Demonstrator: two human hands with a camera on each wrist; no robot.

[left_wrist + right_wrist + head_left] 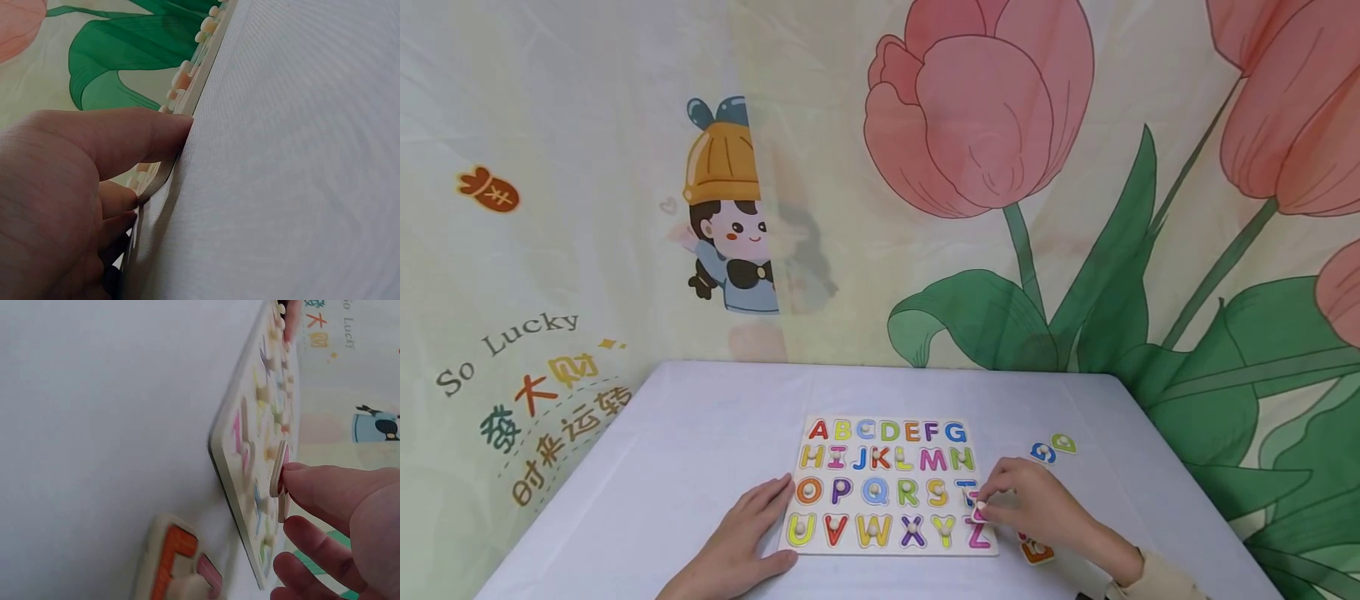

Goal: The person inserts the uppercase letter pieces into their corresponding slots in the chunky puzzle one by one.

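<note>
A wooden alphabet puzzle board point(891, 552) lies on the white table. Along its left edge rests my left hand point(741, 533), thumb by the near corner and fingertips farther up the side. In the left wrist view the left thumb point(140, 134) lies straight against the board's rim. My right hand point(1037, 502) pinches a pink letter piece point(279, 475) between thumb and fingers. That piece is over the board's right side, just above the pink Z spot point(979, 537), and the fingers partly cover it.
Right of the board lie a blue letter piece point(1042, 452) and a green one point(1063, 443). Nearer me, an orange letter piece point(1037, 552) lies beside a pink one, partly behind the right hand. A printed curtain point(820, 250) hangs behind the table.
</note>
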